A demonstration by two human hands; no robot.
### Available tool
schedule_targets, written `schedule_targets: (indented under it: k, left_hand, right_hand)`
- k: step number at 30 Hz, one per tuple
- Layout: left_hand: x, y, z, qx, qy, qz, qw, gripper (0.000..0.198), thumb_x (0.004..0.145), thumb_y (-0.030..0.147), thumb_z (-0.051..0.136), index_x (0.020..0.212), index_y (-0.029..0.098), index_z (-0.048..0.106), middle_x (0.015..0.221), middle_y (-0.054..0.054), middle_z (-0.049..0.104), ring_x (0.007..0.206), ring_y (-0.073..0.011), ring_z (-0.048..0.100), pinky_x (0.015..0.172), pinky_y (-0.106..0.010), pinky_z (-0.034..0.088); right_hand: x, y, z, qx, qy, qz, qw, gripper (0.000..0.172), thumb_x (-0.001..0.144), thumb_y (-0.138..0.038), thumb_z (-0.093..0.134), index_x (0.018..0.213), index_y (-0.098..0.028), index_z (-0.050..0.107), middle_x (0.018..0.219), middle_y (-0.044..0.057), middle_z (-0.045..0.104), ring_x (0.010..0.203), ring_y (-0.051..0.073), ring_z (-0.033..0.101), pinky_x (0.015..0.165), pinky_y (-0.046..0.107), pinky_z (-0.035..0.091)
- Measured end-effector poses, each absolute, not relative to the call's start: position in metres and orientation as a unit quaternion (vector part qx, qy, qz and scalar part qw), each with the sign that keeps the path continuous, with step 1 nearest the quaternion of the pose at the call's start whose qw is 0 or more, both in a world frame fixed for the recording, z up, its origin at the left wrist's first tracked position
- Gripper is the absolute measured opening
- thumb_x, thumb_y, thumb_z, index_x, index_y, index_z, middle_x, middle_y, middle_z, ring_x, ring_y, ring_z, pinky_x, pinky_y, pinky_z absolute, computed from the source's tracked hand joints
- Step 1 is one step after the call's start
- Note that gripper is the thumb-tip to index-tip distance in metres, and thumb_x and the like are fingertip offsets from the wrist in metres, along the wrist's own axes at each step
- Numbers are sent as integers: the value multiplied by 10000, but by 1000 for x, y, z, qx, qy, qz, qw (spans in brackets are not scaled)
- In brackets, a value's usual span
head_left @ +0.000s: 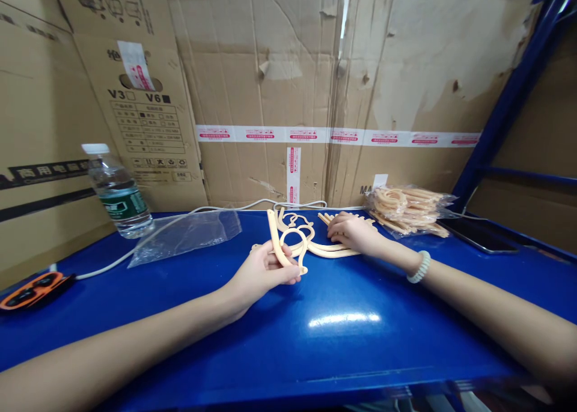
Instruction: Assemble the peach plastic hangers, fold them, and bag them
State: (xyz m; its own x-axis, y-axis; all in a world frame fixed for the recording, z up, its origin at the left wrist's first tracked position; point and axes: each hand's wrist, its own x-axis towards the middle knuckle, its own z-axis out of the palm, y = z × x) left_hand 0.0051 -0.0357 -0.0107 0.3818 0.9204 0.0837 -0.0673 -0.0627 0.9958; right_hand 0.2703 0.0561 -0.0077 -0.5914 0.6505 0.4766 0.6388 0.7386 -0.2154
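My left hand (270, 268) is closed on a beige plastic folding hanger (276, 239), with one long arm pointing up and a round hook beside it. It is raised a little in front of more beige hangers (331, 251) lying on the blue table. At the back of that group my right hand (349, 232) has its fingers bent down over a row of slim beige hanger parts (323, 218). Its fingertips are partly hidden, but they look closed on those parts. A pale coiled band (419, 267) circles the right wrist.
A clear plastic bag (189, 236) lies flat at left, near a water bottle (121, 193) and a white cable (106, 269). At right are bagged beige hangers (406, 209) and a dark phone (480, 235). Cardboard (270, 93) walls the back. An orange-black object (33, 290) sits far left.
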Motion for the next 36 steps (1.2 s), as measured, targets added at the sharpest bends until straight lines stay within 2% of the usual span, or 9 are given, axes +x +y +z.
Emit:
schedule_targets:
  k: [3, 7, 11, 14, 19, 24, 27, 31, 36]
  left_hand:
    - [5, -35, -10, 592, 357, 425, 585, 410, 659, 224, 817, 914, 149, 505, 763, -18, 676, 701, -139, 652, 666, -266, 506]
    - [6, -37, -9, 592, 358, 425, 584, 419, 657, 228, 817, 918, 148, 499, 763, -18, 676, 694, -134, 650, 652, -256, 509]
    - [5, -39, -8, 591, 370, 419, 581, 427, 654, 233, 811, 922, 148, 490, 773, -19, 674, 684, -139, 660, 641, -260, 514]
    - [5, -39, -8, 587, 377, 417, 583, 443, 655, 244, 808, 936, 154, 478, 788, -17, 675, 662, -150, 675, 630, -269, 513]
    - [6, -39, -9, 591, 359, 425, 584, 465, 659, 241, 808, 957, 170, 458, 790, -14, 674, 672, -152, 674, 638, -270, 504]
    - [6, -38, -9, 602, 347, 426, 580, 461, 649, 249, 809, 934, 182, 453, 777, -7, 661, 685, -161, 663, 641, -281, 498]
    - [5, -38, -10, 602, 346, 425, 580, 467, 642, 239, 808, 941, 187, 454, 788, -12, 669, 697, -166, 667, 662, -289, 503]
    - [4, -38, -11, 610, 336, 416, 585, 459, 652, 210, 796, 957, 192, 453, 833, -7, 674, 739, -158, 678, 749, -304, 510]
    - [2, -37, -12, 610, 327, 419, 587, 471, 654, 189, 795, 979, 190, 454, 868, -13, 689, 791, -166, 690, 810, -325, 512]
  right_hand:
    - [270, 55, -7, -379, -863, 28, 331, 136, 809, -198, 598, 749, -193, 720, 845, 91, 719, 849, 249, 647, 805, 387, 489]
    - [269, 45, 1, -413, -788, 110, 443, 285, 892, -403, 542, 900, -164, 697, 670, 63, 694, 613, 207, 666, 643, 358, 546]
    - [261, 25, 14, -381, -650, 301, 585, 357, 752, -477, 724, 884, -147, 683, 778, 83, 721, 707, 212, 707, 701, 350, 579]
    - [250, 8, 21, -369, -575, 370, 630, 372, 714, -451, 774, 919, -161, 663, 881, 81, 727, 709, 181, 705, 680, 311, 574]
    - [232, -15, 22, -382, -517, 476, 600, 404, 657, -355, 833, 948, -152, 640, 911, 81, 717, 738, 166, 699, 677, 265, 564]
    - [221, -26, 12, -364, -497, 539, 575, 569, 610, -234, 858, 1106, -226, 580, 1102, 53, 640, 718, 147, 683, 764, 343, 584]
    - [216, -29, 5, -323, -474, 605, 552, 616, 614, -138, 827, 1155, -239, 551, 1014, 32, 645, 797, 161, 686, 862, 366, 558]
    - [210, -35, -1, -296, -492, 661, 484, 506, 655, -162, 819, 1093, -195, 567, 859, 5, 664, 801, 156, 687, 868, 339, 541]
    - [203, -41, -5, -298, -568, 621, 449, 356, 667, -220, 834, 948, -163, 623, 818, 12, 695, 750, 126, 664, 740, 251, 522]
